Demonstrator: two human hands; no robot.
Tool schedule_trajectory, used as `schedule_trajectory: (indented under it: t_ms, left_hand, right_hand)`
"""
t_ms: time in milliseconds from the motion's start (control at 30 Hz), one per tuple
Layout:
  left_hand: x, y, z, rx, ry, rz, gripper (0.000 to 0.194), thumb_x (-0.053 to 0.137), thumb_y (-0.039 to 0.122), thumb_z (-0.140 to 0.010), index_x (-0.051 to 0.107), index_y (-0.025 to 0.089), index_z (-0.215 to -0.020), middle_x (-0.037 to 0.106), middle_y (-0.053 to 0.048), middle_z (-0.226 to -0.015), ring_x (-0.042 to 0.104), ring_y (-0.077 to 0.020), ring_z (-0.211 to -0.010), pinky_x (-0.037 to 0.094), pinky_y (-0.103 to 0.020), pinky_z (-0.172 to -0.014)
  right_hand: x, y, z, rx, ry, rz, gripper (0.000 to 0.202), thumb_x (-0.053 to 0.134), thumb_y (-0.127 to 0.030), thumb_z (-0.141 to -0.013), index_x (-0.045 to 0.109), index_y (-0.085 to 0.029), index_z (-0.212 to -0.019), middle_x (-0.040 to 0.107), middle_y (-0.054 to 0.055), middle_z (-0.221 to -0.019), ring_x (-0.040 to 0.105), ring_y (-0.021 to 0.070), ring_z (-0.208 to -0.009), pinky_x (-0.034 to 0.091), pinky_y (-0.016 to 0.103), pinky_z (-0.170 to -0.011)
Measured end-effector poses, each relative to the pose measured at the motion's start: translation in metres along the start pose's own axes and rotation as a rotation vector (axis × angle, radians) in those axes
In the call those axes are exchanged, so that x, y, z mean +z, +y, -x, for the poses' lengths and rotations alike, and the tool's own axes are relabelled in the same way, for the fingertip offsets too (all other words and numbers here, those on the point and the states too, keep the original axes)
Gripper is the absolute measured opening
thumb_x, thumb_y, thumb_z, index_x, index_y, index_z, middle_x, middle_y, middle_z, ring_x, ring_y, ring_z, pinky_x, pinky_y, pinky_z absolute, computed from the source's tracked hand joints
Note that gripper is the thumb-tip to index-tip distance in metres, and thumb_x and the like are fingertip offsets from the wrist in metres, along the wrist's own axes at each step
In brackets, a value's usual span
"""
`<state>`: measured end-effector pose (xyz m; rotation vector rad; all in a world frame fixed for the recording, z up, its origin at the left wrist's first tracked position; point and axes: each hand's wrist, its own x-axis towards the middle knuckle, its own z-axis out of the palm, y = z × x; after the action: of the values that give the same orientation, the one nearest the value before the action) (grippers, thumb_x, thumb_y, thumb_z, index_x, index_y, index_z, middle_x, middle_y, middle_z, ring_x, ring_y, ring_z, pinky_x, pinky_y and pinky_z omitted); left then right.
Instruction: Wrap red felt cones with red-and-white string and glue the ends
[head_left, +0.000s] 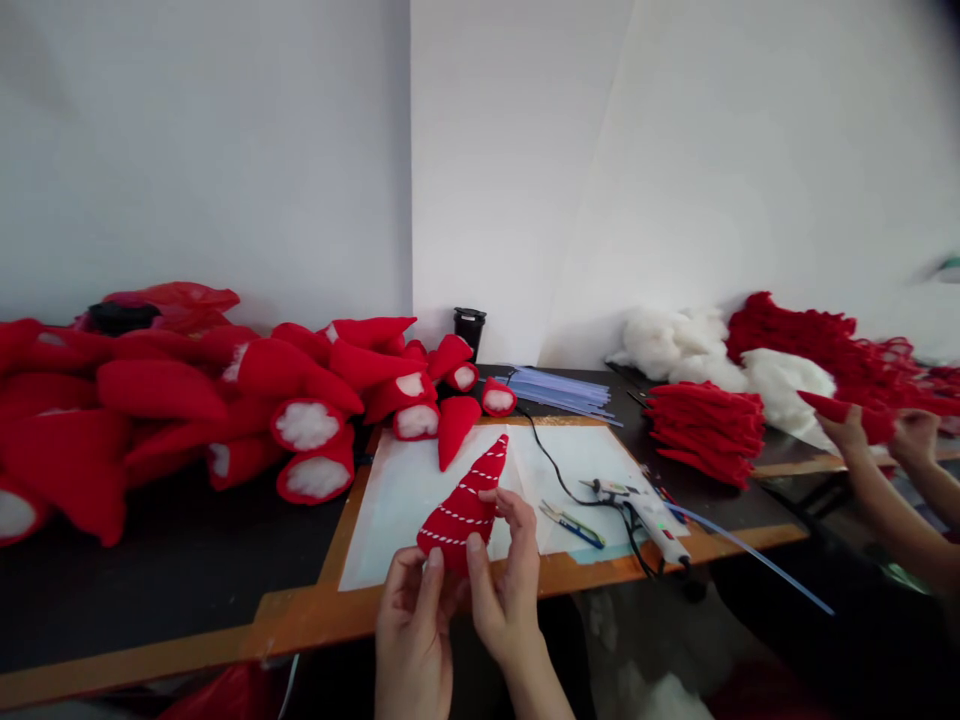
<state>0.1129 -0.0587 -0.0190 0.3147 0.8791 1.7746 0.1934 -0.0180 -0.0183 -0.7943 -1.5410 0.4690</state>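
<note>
A red felt cone hat (466, 508) with rows of red-and-white twisted cord is held up at the table's front edge, its tip pointing away from me. My left hand (415, 610) grips the lower left of its base between thumb and fingers. On the right side, my right hand (504, 570) pinches it, thumb low and index finger higher on the cone. Behind its tip lies a plain red cone (457, 430) on the white paper (390, 500). Right of my hands, thread snips (574, 524) and a white glue gun (643, 512) rest on the paper.
Stuffed red cones (172, 390) with white filling pile up on the left. Glue sticks (562, 390) and a black cup (469, 328) stand behind. Stacked red felt (705, 425) and white stuffing (675, 345) are at right. A co-worker's hands (847, 435) hold a red cone there.
</note>
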Motion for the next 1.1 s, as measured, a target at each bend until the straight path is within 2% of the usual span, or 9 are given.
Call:
schedule_trajectory:
  t_ms: [133,300,533,667,800,933,1000,1100]
  left_hand:
    - [0.0,-0.002,0.001,-0.012,-0.005,0.01,0.044,0.089,0.04,-0.066,0.054,0.021,-0.087,0.068,0.001,-0.09,0.07,-0.0169,-0.087,0.058,-0.022,-0.07]
    - [0.002,-0.002,0.003,0.032,-0.002,0.007,0.04,0.087,0.04,-0.069,0.056,0.021,-0.087,0.068,0.001,-0.095,0.069,-0.0168,-0.09,0.059,-0.023,-0.071]
    - [0.003,-0.005,0.007,0.061,-0.005,-0.015,0.035,0.085,0.038,-0.072,0.057,0.022,-0.086,0.066,0.003,-0.095,0.066,-0.0141,-0.092,0.059,-0.021,-0.073]
    - [0.002,-0.006,0.007,0.043,0.007,-0.007,0.038,0.088,0.037,-0.067,0.059,0.02,-0.085,0.068,0.002,-0.095,0.068,-0.016,-0.09,0.06,-0.023,-0.072]
    - [0.002,-0.005,0.005,0.026,-0.005,-0.008,0.035,0.088,0.036,-0.067,0.062,0.02,-0.084,0.069,0.003,-0.093,0.068,-0.0149,-0.085,0.06,-0.024,-0.072]
    - [0.001,-0.006,0.005,0.015,-0.033,-0.033,0.033,0.086,0.038,-0.069,0.063,0.019,-0.083,0.071,0.0,-0.09,0.07,-0.0174,-0.084,0.06,-0.027,-0.073]
    - [-0.001,-0.008,0.005,0.013,-0.05,-0.049,0.033,0.086,0.038,-0.07,0.063,0.019,-0.085,0.072,-0.002,-0.091,0.071,-0.0204,-0.086,0.06,-0.029,-0.073]
    - [-0.004,-0.012,0.004,0.02,-0.085,-0.083,0.033,0.084,0.037,-0.072,0.065,0.018,-0.092,0.072,-0.005,-0.1,0.071,-0.022,-0.088,0.061,-0.029,-0.072]
  right_hand:
    - [0.0,0.005,0.003,0.059,0.026,-0.096,0.04,0.05,-0.027,-0.098,0.043,-0.025,-0.137,0.057,0.011,-0.124,0.057,0.0249,-0.117,0.046,0.049,-0.103]
    - [0.0,0.007,-0.006,0.169,0.157,-0.226,0.032,0.051,-0.032,-0.099,0.048,-0.026,-0.13,0.052,0.01,-0.131,0.054,0.0228,-0.121,0.05,0.042,-0.099]
    - [-0.002,0.013,-0.017,0.369,0.119,-0.414,0.026,0.057,-0.038,-0.096,0.057,-0.025,-0.118,0.061,0.007,-0.126,0.058,0.0215,-0.12,0.046,0.04,-0.105]
    - [-0.001,0.016,-0.015,0.523,0.074,-0.579,0.035,0.06,-0.042,-0.093,0.051,-0.028,-0.123,0.063,0.007,-0.125,0.064,0.0229,-0.112,0.053,0.04,-0.096]
    - [-0.002,0.012,-0.015,0.483,-0.002,-0.66,0.056,0.071,-0.045,-0.082,0.044,-0.029,-0.129,0.064,0.008,-0.121,0.069,0.0254,-0.1,0.058,0.041,-0.085]
    - [-0.003,0.006,-0.016,0.411,-0.069,-0.617,0.08,0.076,-0.052,-0.074,0.036,-0.03,-0.139,0.06,0.011,-0.131,0.068,0.0292,-0.106,0.06,0.045,-0.084]
    - [-0.003,0.003,-0.016,0.412,-0.085,-0.611,0.084,0.077,-0.051,-0.074,0.032,-0.03,-0.142,0.059,0.011,-0.131,0.069,0.0289,-0.105,0.06,0.045,-0.083]
    - [-0.004,0.0,-0.016,0.431,-0.079,-0.636,0.079,0.076,-0.044,-0.077,0.033,-0.031,-0.142,0.06,0.011,-0.13,0.07,0.0261,-0.101,0.061,0.042,-0.081]
